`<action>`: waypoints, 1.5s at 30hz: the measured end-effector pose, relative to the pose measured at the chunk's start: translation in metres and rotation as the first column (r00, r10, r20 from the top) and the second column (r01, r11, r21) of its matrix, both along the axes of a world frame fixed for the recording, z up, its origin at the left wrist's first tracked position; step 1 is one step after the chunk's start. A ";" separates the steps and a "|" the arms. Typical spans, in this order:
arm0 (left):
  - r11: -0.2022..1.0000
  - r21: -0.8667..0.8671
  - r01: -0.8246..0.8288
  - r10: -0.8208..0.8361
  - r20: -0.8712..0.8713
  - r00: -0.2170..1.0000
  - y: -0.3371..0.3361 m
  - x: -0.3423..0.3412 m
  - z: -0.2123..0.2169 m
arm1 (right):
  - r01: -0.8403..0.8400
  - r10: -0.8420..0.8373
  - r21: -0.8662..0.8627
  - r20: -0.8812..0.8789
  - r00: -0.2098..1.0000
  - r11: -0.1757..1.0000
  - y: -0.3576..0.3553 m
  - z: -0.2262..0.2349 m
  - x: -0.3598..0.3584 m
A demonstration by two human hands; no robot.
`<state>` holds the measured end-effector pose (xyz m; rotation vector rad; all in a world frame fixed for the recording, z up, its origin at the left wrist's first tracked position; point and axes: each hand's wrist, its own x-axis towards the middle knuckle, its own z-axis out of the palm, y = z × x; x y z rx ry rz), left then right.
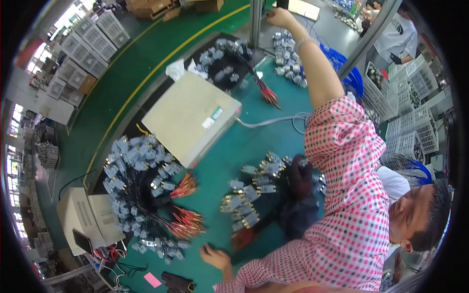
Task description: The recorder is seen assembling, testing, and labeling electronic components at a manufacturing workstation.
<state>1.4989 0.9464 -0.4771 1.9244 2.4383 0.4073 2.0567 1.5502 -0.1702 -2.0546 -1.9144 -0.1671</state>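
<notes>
Neither of my hands shows. A person in a pink checked shirt [347, 195] leans across the green table [229, 161]. One bare arm of theirs stretches to the far end, its hand [279, 17] by a metal post. Their other hand [215, 256] rests on the table near the front edge, beside a blurred bundle of grey connectors [242, 205] with red-tipped wires. A beige flat box [190, 115] lies in the middle of the table. A strip of bare skin [303, 288] runs along the lower edge; whose it is I cannot tell.
A big heap of grey connectors on black wires [141, 190] lies at the left, with more bundles at the far end [227, 61]. A beige instrument [85, 219] stands at the front left. White crates [408, 122] stack at the right. Another person [398, 34] stands at the far right.
</notes>
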 end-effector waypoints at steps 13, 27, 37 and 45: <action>0.997 -0.075 -0.002 0.000 -0.033 0.999 0.004 0.010 0.020 | 0.112 -0.111 -0.059 0.013 0.994 0.992 -0.080 -0.276 0.016; 0.987 0.141 -0.075 0.049 0.184 0.982 -0.006 -0.009 0.006 | -0.090 0.173 0.195 -0.465 0.868 0.977 -0.184 0.017 -0.180; 0.576 0.812 -0.094 -0.815 0.562 -0.138 -0.019 -0.087 0.330 | -0.637 0.679 0.457 -0.720 0.144 0.621 -0.621 0.083 -0.523; 0.792 0.551 0.263 -0.603 0.776 0.187 -0.194 -0.215 0.378 | -0.770 0.447 0.148 -0.874 0.192 0.621 -0.764 0.078 -0.592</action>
